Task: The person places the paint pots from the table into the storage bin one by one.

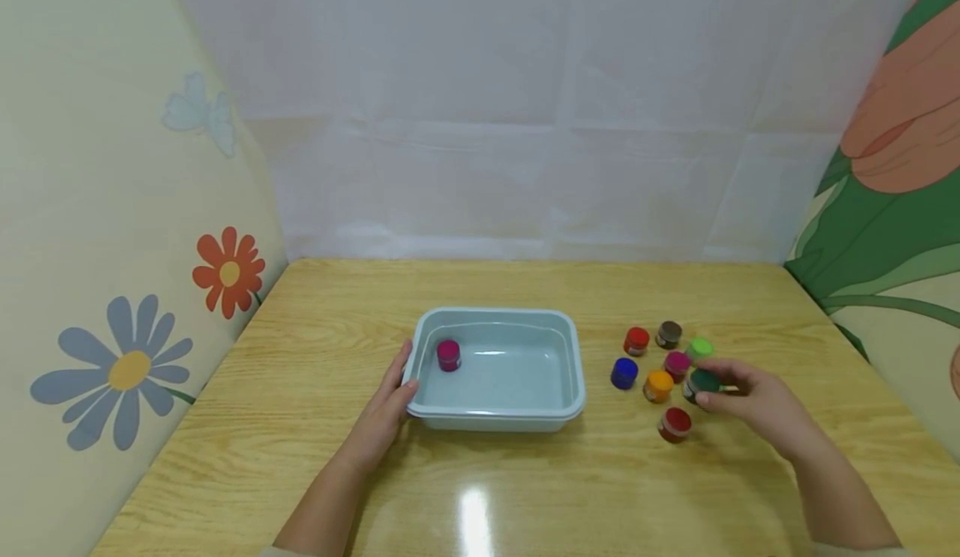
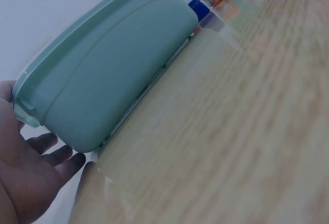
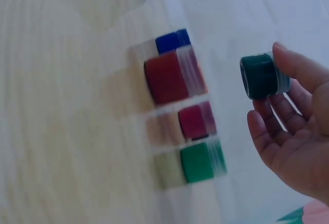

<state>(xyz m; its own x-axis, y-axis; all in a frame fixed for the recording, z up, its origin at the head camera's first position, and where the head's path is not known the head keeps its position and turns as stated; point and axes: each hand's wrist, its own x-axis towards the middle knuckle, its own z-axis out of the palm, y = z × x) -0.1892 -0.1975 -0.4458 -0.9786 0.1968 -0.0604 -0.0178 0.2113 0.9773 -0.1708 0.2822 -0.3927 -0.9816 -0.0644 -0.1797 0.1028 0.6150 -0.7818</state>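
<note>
Right grip [image 1: 763, 405] pinches dark green jar [image 3: 260, 77] at fingertips [image 3: 281, 55] while left grip [image 1: 381, 417] holds tub [image 1: 517, 378].

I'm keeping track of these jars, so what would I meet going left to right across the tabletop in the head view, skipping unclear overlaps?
Left hand, pale blue tub with a magenta jar inside, blue jar, orange jar, dark green jar, right hand.
</note>
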